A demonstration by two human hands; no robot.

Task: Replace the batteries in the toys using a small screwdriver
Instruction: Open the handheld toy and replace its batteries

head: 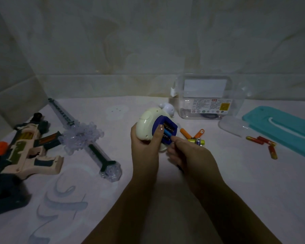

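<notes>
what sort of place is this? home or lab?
Probably a home, dimly lit: a toy gun and toy sword lie on a printed cloth against a tiled wall, with loose batteries beside a clear plastic box.

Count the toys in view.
3: a pink and dark plastic toy gun far left, a clear plastic toy sword beside it, a cream rounded plastic toy gripped by the left hand.

Clear plastic storage box with printed label stands at the back, near the tiled wall. Teal plastic lid lies flat to its right. Pale grey-printed cloth underneath.
</notes>
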